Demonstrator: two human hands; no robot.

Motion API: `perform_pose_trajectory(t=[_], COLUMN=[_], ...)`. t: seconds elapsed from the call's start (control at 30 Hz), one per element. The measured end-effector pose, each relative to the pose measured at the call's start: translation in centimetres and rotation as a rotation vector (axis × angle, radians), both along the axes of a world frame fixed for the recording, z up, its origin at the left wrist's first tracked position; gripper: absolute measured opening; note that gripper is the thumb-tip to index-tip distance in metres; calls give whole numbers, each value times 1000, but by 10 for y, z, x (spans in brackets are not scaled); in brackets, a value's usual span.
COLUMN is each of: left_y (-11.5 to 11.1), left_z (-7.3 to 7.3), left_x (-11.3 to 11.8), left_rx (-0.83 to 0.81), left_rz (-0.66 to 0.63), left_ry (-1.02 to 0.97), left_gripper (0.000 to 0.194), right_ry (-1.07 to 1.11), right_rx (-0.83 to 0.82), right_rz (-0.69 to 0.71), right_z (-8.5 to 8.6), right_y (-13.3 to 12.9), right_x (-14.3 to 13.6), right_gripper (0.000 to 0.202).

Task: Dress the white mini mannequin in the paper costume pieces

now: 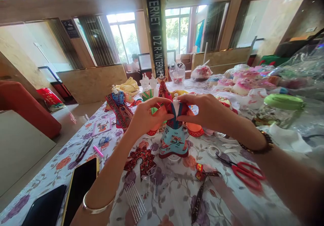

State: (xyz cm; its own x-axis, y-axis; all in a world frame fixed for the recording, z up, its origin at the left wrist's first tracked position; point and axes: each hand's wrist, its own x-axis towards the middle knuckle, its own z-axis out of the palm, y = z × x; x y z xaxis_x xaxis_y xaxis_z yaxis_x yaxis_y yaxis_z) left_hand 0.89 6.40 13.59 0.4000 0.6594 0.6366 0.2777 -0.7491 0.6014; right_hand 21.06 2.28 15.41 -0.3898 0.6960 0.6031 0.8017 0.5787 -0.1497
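A small headless white figure in a light blue skirt and dark teal and red top, the dressed figure, stands upright on the flowered table cloth. My left hand pinches the left side of its collar and shoulder. On the other side, my right hand pinches the right shoulder and collar edge. Orange and red sleeves hang out at both sides. In front and to the left lies a red beaded collar piece, with a strip of pearl beads nearer me.
Red scissors and dark ribbon lie at right. Two phones, black snips and a pink pen are at left. Other dressed figures stand behind. A green-lidded jar is far right.
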Motion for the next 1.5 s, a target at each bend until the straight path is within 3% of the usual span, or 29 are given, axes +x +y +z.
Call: perform_pose_trajectory(t=[0.1, 0.2, 0.33, 0.6, 0.87, 1.07, 1.3, 1.5], left_y=[-2, 0, 0, -7, -12, -17, -17, -20], left_z=[6, 12, 13, 10, 7, 1, -4, -1], left_x=[1, 0, -1, 4, -7, -11, -15, -16], left_rx=[-11, -41, -19, 105, 111, 100, 26, 155], left_rz=[67, 40, 12, 129, 154, 145, 118, 202], left_ry=[115, 247, 274, 338, 424, 333, 172, 142], left_gripper=[44, 40, 42, 49, 58, 58, 46, 27], right_ry=[25, 17, -8, 0, 9, 60, 245, 308], right_rx=[-8, -39, -42, 7, -101, -126, -22, 101], right_rz=[38, 42, 50, 42, 85, 23, 30, 46], right_z=[-1, -2, -5, -23, -12, -11, -28, -33], right_y=[5, 5, 3, 9, -2, -5, -1, -1], right_x=[4, 5, 3, -2, -2, -4, -16, -29], right_gripper=[46, 46, 50, 67, 77, 73, 77, 81])
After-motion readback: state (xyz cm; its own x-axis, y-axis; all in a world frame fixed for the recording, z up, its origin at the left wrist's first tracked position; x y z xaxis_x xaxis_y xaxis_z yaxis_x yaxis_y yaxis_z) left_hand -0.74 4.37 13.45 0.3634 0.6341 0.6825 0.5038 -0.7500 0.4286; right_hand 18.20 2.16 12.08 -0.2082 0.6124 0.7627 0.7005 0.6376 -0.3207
